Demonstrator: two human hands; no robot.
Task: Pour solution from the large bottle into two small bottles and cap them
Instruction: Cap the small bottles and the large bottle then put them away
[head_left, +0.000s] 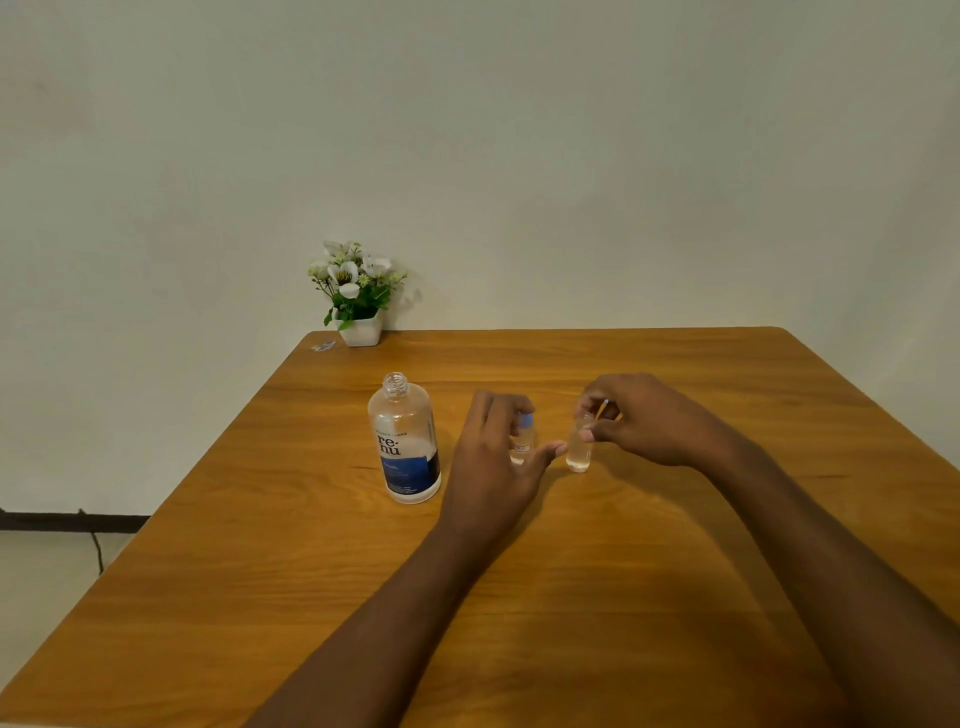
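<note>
Wooden desk (675, 545), pale wall behind. Right hand (644, 421) pinching cap onto right small bottle (578, 452), mid-desk. Left hand (493, 457) spread, fingers around capped left small bottle (522, 441). Large bottle (405, 441) uncapped, upright, just left. Judged: pouring done, last capping underway.

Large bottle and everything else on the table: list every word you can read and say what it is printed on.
"re-nu": large bottle, clear part of the label.
Small line above it and the print on the blue band: too blurred to read.
Small bottles and sticker: nothing legible.
</note>
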